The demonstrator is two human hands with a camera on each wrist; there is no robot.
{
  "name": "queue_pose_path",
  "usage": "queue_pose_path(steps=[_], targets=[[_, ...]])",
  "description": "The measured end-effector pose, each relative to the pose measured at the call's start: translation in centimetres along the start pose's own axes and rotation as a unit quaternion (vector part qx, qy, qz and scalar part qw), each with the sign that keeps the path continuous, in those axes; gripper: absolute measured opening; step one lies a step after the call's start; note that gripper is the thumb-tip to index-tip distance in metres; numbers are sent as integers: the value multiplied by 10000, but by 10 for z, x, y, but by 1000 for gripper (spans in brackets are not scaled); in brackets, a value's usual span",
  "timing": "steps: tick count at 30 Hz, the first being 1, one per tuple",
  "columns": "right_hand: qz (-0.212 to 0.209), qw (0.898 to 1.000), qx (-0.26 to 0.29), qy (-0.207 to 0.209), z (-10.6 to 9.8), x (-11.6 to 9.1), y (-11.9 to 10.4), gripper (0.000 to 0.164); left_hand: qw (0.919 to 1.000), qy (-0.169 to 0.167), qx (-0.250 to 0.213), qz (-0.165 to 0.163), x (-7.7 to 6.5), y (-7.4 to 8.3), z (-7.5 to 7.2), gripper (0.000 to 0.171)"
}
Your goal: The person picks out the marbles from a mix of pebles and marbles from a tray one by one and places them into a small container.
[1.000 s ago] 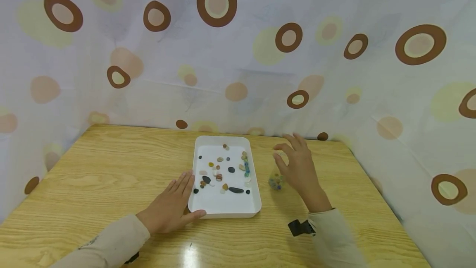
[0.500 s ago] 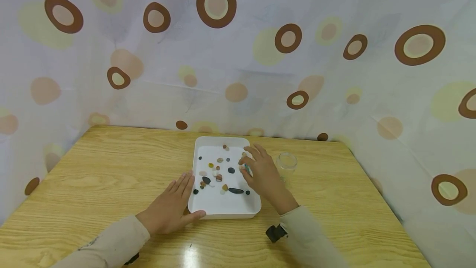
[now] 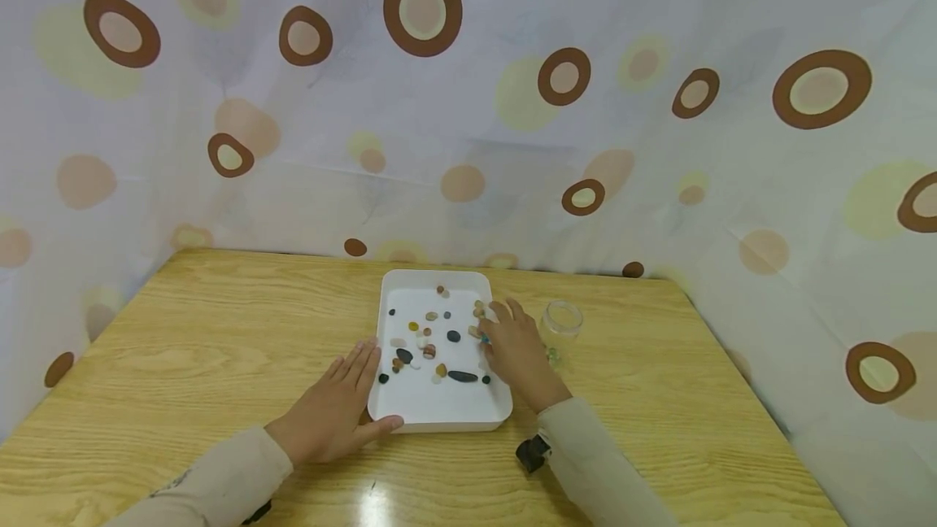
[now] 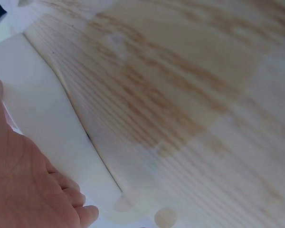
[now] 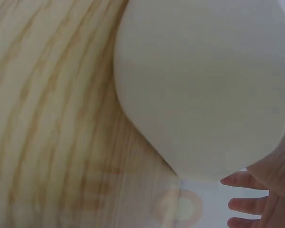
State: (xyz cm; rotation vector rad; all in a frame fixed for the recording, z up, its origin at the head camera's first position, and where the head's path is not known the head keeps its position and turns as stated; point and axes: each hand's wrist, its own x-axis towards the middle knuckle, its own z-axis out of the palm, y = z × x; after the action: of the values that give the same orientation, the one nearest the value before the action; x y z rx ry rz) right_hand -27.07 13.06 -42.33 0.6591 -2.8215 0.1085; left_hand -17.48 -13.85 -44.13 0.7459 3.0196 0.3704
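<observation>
A white tray [image 3: 439, 407] on the table holds several small stones, among them a long dark stone [image 3: 462, 376]. My left hand [image 3: 333, 409] lies along the tray's left side, fingers straight and the thumb over the front left corner; the left wrist view shows the palm [image 4: 28, 183] against the tray wall [image 4: 52, 109]. My right hand [image 3: 518, 352] reaches over the right rim, fingertips down at a row of stones there. A blue stone [image 3: 485, 340] shows beside its fingers. I cannot tell whether it pinches a stone. The right wrist view shows spread fingers [image 5: 247, 205] beyond the tray.
A clear jar [image 3: 563, 317] with some coloured stones [image 3: 552, 355] in its bottom stands right of the tray, close behind my right hand. The wooden table [image 3: 220, 332] ends at a patterned curtain [image 3: 468, 137] at the back and sides.
My right hand has moved left from over the jar to the tray's right side, and its fingers have lowered among the stones. The left hand and tray have stayed in place.
</observation>
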Motion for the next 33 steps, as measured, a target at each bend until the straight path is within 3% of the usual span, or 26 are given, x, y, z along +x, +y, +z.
queue_pose_path(steps=[18, 33], targets=[[188, 9990, -137, -370, 10, 6, 3, 18, 10000, 44, 23, 11, 1, 0, 1, 99], [6, 10000, -9, 8, 17, 5, 4, 13, 10000, 38, 60, -4, 0, -1, 1, 100]])
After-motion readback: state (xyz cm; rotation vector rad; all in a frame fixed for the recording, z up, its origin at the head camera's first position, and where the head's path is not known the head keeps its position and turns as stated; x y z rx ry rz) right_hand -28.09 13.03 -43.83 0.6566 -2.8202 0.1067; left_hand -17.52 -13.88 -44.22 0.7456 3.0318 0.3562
